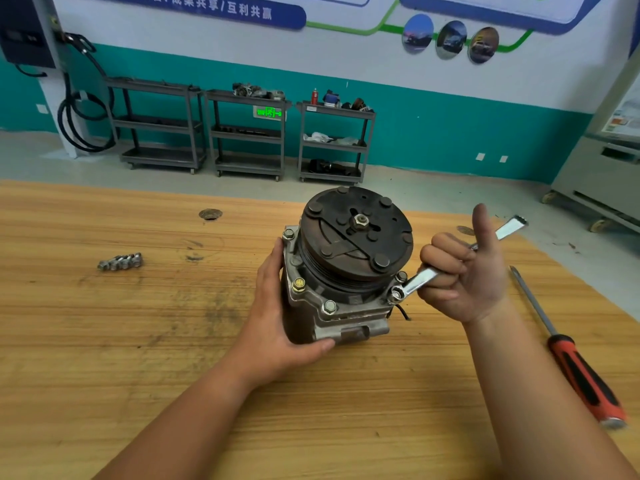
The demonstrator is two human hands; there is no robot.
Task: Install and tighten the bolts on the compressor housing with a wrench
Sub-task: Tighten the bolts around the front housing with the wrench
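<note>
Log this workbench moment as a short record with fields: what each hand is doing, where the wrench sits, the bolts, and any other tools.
left hand: grips the left side of the compressor, which stands upright on the table
right hand: fingers curled round the wrench, thumb raised
wrench: ring end on a flange bolt at front right
seated bolts: four others visible in the flange
loose bolts: small pile on the table, left of the compressor
screwdriver: lies on the table at right, untouched
</note>
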